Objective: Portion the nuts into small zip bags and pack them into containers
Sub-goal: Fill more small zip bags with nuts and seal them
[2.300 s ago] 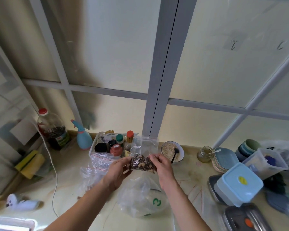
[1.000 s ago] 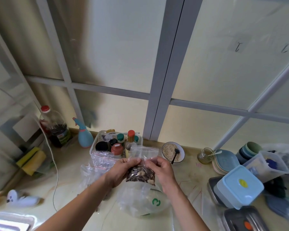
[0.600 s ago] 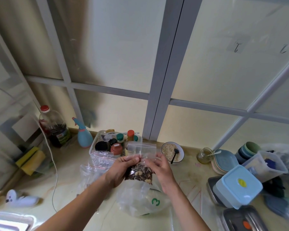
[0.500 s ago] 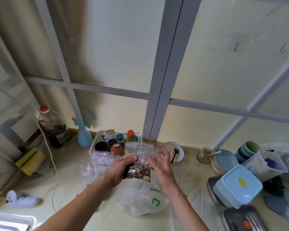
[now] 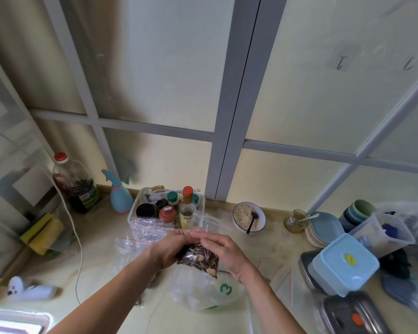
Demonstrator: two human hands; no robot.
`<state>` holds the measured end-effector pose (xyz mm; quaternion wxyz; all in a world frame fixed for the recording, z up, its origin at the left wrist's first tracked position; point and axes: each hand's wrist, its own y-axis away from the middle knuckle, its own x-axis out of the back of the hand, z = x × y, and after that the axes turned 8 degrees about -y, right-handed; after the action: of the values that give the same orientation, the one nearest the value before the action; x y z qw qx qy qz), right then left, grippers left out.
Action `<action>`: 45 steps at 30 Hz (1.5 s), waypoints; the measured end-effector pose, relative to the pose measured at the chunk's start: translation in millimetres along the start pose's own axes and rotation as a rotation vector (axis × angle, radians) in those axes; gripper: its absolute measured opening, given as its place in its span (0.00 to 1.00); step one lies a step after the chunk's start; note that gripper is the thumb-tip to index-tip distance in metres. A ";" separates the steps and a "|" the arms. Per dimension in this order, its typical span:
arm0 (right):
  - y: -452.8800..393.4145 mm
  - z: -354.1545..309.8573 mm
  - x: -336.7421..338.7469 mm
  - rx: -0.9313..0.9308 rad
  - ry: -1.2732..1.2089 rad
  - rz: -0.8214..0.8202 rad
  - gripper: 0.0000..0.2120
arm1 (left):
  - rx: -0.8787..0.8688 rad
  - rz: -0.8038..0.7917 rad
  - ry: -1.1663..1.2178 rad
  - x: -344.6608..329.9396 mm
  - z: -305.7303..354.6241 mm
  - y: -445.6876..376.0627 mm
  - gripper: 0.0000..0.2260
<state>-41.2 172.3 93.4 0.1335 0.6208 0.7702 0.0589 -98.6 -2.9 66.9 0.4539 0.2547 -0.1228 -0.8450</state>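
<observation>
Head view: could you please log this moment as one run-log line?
left hand: holds zip bag of nuts | right hand: pinches bag top | seal: cannot tell | blue-lidded container: closed

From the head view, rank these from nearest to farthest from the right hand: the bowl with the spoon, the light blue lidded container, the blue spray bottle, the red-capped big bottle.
From the right hand:
1. Bowl with the spoon, just behind it, slightly right.
2. Light blue lidded container, off to the right.
3. Blue spray bottle, back left, past the basket.
4. Red-capped big bottle, far back-left corner.
</observation>
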 end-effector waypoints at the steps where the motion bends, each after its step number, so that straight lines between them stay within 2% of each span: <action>1: -0.8 1.1 -0.2 0.012 0.008 0.016 0.14 | 0.013 0.005 -0.007 2.1 -0.7 -1.0 0.15; 9: -9.7 6.9 0.5 0.041 -0.039 0.141 0.13 | 0.033 -0.071 -0.030 2.9 2.4 1.2 0.06; 14: -16.6 5.8 3.5 0.079 -0.126 0.240 0.12 | 0.044 -0.054 -0.032 2.5 -1.6 -0.5 0.07; 20: -25.6 12.1 0.8 0.114 -0.302 0.417 0.10 | 0.069 -0.044 -0.030 0.7 -11.5 -8.8 0.13; 22: -25.9 12.3 -1.9 0.114 -0.279 0.437 0.09 | 0.070 -0.037 -0.043 -0.5 -9.7 -8.9 0.13; 25: -26.5 9.4 0.9 0.151 -0.112 0.440 0.11 | 0.048 -0.014 -0.168 -4.0 -3.7 -10.3 0.13; 27: -26.0 5.1 4.1 0.159 -0.035 0.424 0.12 | -0.017 0.068 -0.230 -6.1 2.8 -12.3 0.14; 31: -23.9 0.3 7.5 0.185 0.016 0.363 0.13 | -0.211 0.207 -0.178 -11.0 13.1 -17.6 0.09; 35: -27.2 6.8 11.9 0.209 0.081 0.392 0.13 | -0.284 0.322 -0.268 -10.7 12.4 -25.2 0.06; 40: -21.3 13.2 9.8 0.297 0.048 0.439 0.12 | -0.288 0.339 -0.237 -17.1 12.8 -29.3 0.06; 45: -19.7 15.0 10.7 0.354 0.022 0.500 0.05 | -0.276 0.272 -0.214 -23.3 14.9 -25.4 0.06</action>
<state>-57.7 177.2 72.6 -0.0035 0.8041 0.5932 -0.0385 -113.9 30.2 75.7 0.5786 0.0800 -0.0868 -0.8070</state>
